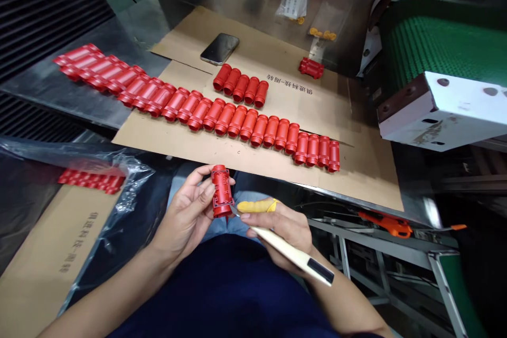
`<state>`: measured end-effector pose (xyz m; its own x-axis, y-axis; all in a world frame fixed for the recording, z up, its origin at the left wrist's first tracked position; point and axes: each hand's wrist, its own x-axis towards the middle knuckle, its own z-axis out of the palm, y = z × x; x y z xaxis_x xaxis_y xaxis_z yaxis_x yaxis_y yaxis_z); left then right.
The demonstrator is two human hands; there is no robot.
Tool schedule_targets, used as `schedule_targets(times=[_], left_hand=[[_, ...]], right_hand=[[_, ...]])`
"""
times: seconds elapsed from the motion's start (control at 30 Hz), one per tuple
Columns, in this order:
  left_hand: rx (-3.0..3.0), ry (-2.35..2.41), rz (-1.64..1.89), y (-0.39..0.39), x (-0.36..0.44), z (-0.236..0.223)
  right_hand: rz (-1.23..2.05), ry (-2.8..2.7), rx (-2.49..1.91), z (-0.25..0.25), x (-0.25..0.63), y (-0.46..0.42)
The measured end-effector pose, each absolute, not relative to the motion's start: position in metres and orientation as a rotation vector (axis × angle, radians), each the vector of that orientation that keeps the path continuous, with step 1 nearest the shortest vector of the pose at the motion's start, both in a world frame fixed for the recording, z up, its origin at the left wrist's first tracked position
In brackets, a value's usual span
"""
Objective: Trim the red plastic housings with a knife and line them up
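Between the thumb and fingers of my left hand [190,208] is a red plastic cylinder [222,190] with a patterned side, held nearly upright over my lap. My right hand [287,227], with a yellow cot on one finger, grips a utility knife [293,254] with a cream handle and a dark end. The knife's blade [234,210] meets the lower right rim of the cylinder, though its tip is hard to make out. Beyond my hands a long row of similar red cylinders [225,119] lies on a cardboard sheet [190,148].
Several more cylinders [241,85] lie behind the row, near a phone [220,48]. A lone red piece [311,67] sits at the back right. A green conveyor [443,37] stands on the right. At lower left, a plastic-lined box [51,237] holds red parts. An orange tool [390,224] hangs at right.
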<state>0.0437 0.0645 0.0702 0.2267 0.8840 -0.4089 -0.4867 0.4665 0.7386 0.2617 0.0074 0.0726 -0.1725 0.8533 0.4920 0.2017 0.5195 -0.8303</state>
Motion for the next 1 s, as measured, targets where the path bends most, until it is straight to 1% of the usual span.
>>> schedule_targets(times=[0.4,0.73,0.9,1.0], left_hand=[[0.59,0.953,1.035,0.0635,0.0405,0.0703],[0.75,0.959,1.197,0.0613,0.0422,0.0695],[0.828,0.992,1.22,0.0591,0.04,0.0642],[0.884,1.046,1.244,0.0572,0.0405,0.0616]], right_hand=[[0.787,-1.691,-0.9,0.073,0.2638,0.0091],[0.772,-1.701,-0.889,0.0774,0.2605,0.0104],[0.753,-1.768,-0.869,0.0791,0.2626,0.0131],[0.692,-1.924,-0.895,0.0792,0.2624,0.0132]])
